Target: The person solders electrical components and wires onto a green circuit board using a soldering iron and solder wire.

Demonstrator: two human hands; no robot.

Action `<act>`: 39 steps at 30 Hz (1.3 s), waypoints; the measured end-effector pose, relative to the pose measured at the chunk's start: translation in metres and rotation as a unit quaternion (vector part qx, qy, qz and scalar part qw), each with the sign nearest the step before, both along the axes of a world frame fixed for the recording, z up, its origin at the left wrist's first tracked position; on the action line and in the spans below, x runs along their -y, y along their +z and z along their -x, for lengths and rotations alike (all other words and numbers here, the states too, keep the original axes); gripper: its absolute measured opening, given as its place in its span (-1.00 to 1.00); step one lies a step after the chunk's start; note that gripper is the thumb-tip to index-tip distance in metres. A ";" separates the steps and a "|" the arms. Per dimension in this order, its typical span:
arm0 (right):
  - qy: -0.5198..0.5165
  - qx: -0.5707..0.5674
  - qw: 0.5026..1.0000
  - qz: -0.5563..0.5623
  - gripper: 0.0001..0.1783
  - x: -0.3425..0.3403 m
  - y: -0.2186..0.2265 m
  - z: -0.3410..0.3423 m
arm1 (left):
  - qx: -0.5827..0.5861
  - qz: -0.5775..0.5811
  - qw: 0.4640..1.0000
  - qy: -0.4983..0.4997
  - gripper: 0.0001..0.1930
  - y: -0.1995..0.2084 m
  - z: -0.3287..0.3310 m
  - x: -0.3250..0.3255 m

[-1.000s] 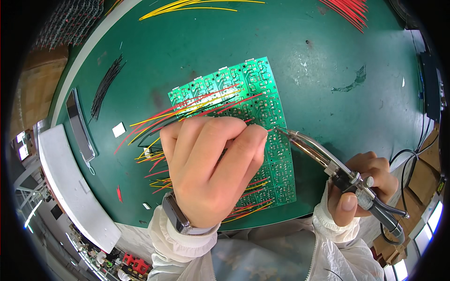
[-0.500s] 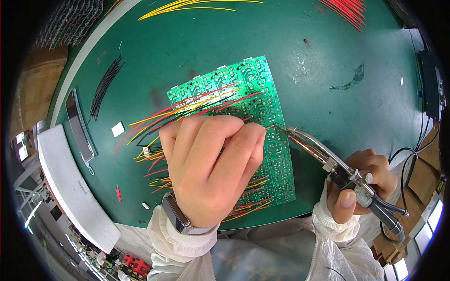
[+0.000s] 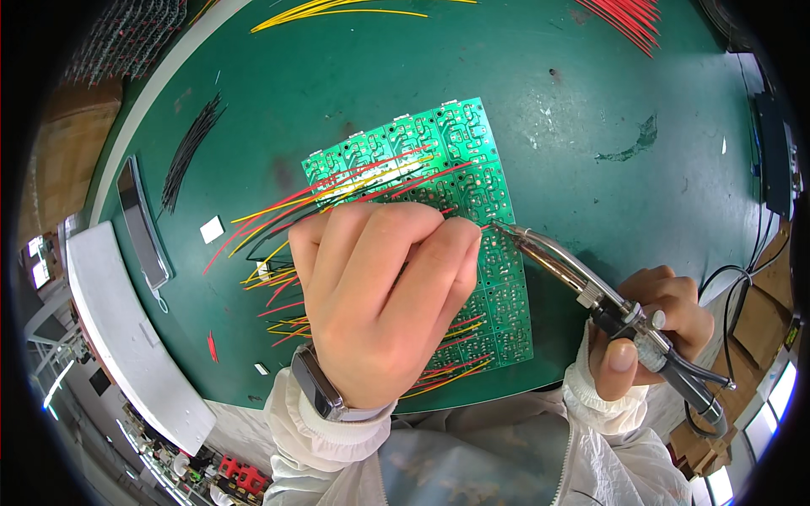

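Observation:
A green circuit board panel (image 3: 504, 261), divided into several sections, lies under my left hand (image 3: 380, 304). That hand is closed in a pinch, and a short red wire end (image 3: 486, 226) pokes out past its fingertips to the board; the rest of the wire is hidden. My right hand (image 3: 675, 308) grips a soldering iron (image 3: 582, 282) with a curved metal feed tube along its top. The iron's tip meets the board close to the red wire's end. Red, yellow and black wires (image 3: 278, 218) fan leftward from the board, partly covered by my left hand.
Bundles of yellow wires (image 3: 337, 12), red wires (image 3: 623, 24) and black wires (image 3: 191, 152) lie on the green table (image 3: 582, 118). A phone (image 3: 143, 223) and a white curved panel (image 3: 135, 337) are at the left. Dark cables (image 3: 747, 274) hang at the right edge.
The board and my left hand have shifted very slightly upward in the picture. The iron's tip stays beside the red wire's end, and my right hand barely moves.

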State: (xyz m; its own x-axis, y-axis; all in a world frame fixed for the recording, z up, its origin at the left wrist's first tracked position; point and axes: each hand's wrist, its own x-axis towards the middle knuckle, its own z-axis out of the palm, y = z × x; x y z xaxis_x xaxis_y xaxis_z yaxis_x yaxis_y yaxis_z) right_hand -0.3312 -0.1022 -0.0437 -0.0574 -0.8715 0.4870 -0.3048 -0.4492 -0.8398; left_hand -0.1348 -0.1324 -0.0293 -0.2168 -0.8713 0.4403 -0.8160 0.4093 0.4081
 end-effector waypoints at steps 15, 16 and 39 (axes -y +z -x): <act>0.004 -0.001 1.000 0.004 -0.53 0.001 -0.001 0.000 | 0.012 -0.005 1.000 0.006 -0.72 0.003 0.002 0.000; 0.004 0.000 1.000 0.004 -0.53 0.001 -0.002 0.000 | 0.013 -0.006 1.000 0.006 -0.72 0.003 0.002 -0.001; -0.157 0.076 0.983 0.053 -0.44 -0.001 -0.009 -0.009 | 0.100 -0.103 0.932 0.332 -0.86 0.057 -0.108 -0.074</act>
